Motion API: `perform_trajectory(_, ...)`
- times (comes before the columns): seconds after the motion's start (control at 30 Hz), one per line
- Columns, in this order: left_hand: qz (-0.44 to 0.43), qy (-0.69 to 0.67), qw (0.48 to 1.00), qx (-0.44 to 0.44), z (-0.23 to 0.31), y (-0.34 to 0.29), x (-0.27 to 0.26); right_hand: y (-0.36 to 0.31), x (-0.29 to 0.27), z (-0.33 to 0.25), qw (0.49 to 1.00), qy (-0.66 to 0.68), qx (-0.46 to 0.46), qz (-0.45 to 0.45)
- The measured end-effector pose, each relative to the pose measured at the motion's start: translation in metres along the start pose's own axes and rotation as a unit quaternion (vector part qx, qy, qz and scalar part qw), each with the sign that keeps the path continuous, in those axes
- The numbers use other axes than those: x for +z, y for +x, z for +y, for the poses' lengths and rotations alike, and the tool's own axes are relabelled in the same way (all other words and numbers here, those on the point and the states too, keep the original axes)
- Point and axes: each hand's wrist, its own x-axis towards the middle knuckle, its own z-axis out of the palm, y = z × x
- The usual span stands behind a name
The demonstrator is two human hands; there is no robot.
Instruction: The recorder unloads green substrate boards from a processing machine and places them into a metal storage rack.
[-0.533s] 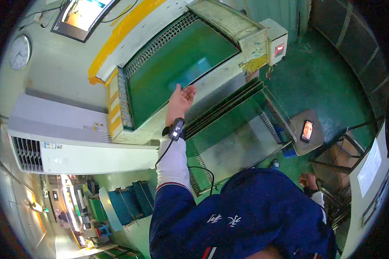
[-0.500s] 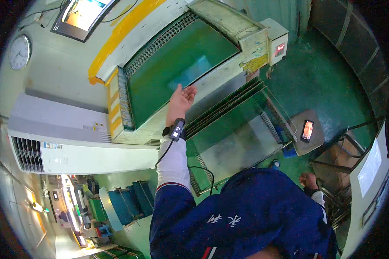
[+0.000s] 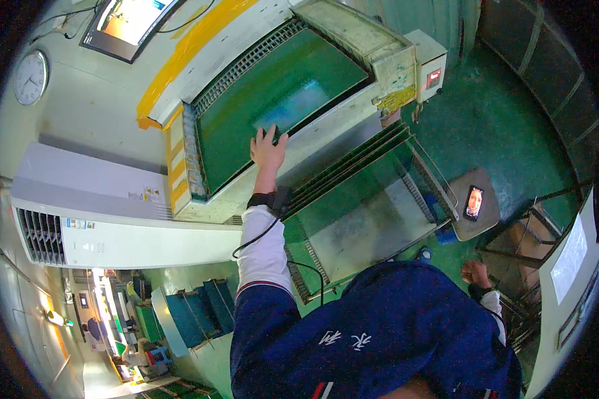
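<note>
While the green screen frame (image 3: 273, 100) lies tilted on top of the big cream-coloured machine (image 3: 353, 133), the person's left hand (image 3: 267, 147) presses flat against its lower edge, fingers spread wide and holding nothing. A black band with a cable sits on that wrist, just below the hand. Under the hand, further green frames (image 3: 353, 169) are stacked in slots, and lower again a grey metal tray (image 3: 366, 229) juts out from the machine. The right hand (image 3: 476, 272) hangs well apart from all this, low by the person's side near a brown stool (image 3: 472, 229) that carries a phone (image 3: 473, 202); its fingers look loosely curled and seem to hold nothing. Beyond the left hand, a small control box (image 3: 431, 66) with a red display is fixed to the machine's corner. To the left of the raised arm stands a long white air conditioner (image 3: 93, 213).
</note>
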Motion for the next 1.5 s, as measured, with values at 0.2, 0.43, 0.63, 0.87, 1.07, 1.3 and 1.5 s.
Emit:
perform_trajectory(0.2, 0.013, 0.022, 1.0, -0.018, -0.008, 0.017, 0.002, 0.0, -0.007, 0.026, 0.988, 0.126, 0.083, 0.019)
perform_trajectory(0.43, 0.006, 0.03, 0.999, -0.015, -0.008, 0.047, 0.004, -0.008, -0.011, 0.055, 0.991, 0.064, 0.077, 0.088)
perform_trajectory(0.63, -0.004, 0.042, 0.998, -0.035, -0.017, 0.058, 0.013, -0.03, -0.002, 0.049, 0.994, -0.008, 0.043, 0.097)
perform_trajectory(0.87, -0.017, 0.055, 0.998, -0.019, -0.017, 0.063, 0.003, -0.023, 0.009, 0.034, 0.982, 0.107, 0.139, 0.067)
perform_trajectory(1.07, 0.026, 0.022, 0.998, 0.052, -0.032, 0.076, 0.015, -0.014, -0.01, 0.051, 0.954, -0.253, -0.148, 0.06)
perform_trajectory(1.3, 0.077, -0.153, 0.965, 0.201, 0.012, -0.018, -0.009, -0.046, 0.054, -0.015, 0.994, 0.016, 0.061, 0.091)
perform_trajectory(1.5, 0.01, -0.136, 0.953, 0.271, 0.042, -0.149, -0.02, -0.022, 0.027, 0.002, 0.942, -0.294, -0.157, 0.039)
